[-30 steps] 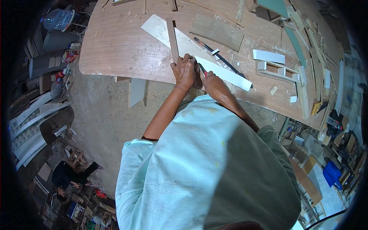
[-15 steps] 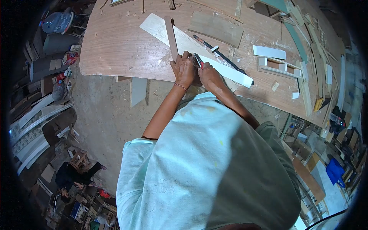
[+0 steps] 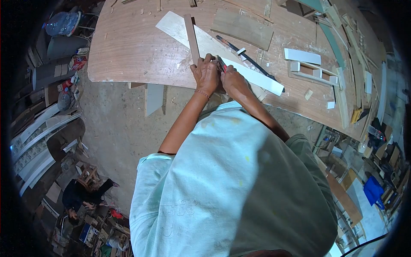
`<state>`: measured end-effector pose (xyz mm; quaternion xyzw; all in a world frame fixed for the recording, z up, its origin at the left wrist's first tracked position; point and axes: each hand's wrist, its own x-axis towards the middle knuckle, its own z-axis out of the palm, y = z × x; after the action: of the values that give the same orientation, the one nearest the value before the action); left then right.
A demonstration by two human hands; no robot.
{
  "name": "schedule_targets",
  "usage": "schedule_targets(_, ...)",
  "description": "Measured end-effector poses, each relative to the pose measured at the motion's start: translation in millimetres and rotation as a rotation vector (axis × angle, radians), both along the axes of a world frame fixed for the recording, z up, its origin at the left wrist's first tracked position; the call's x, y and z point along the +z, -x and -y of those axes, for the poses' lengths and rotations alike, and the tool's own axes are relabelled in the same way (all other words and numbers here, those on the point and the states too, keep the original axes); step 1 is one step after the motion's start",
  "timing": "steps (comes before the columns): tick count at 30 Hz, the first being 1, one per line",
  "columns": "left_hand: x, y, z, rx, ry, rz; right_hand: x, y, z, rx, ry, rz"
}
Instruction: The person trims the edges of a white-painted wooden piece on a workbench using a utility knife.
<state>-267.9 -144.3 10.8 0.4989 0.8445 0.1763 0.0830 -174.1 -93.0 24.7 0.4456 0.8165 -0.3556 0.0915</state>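
Observation:
My left hand is closed over the near end of a brown wooden strip, holding it across a pale board. My right hand grips a red and black utility knife just beside the left fingers. Its blade cannot be made out. A white strip lies slantwise by my right hand, over the pale board. Beyond it rests a long dark bar with a small white piece on it.
A flat brown board lies farther back on the table. To the right are a white panel, a small compartmented frame and long wood offcuts. A person sits at lower left among tools and scraps.
Both hands stay close together at the same place, with the knife shifted very slightly. The view has moved a little; the wooden strip and boards lie as before.

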Motion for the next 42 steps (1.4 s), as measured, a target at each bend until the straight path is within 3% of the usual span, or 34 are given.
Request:
schedule_targets(9,0,-3,0,0.009,-0.03,-0.014,11,-14,7,0.023,0.024,0.074)
schedule_targets(14,-1,-2,0,0.0,-0.055,-0.019,2,-11,8,-0.041,-0.006,-0.016)
schedule_targets(20,1,-1,-1,-0.002,0.102,-0.018,-12,-13,11,-0.004,-0.085,-0.025)
schedule_targets(23,-4,-1,-2,0.015,-0.054,-0.021,4,-19,14,-0.012,-0.014,0.005)
schedule_targets(34,2,1,-2,0.003,0.131,-0.006,-13,-4,7,-0.007,-0.104,-0.072)
schedule_targets(42,-3,2,-1,-0.001,0.01,0.021,10,-12,10,-0.01,0.003,0.001)
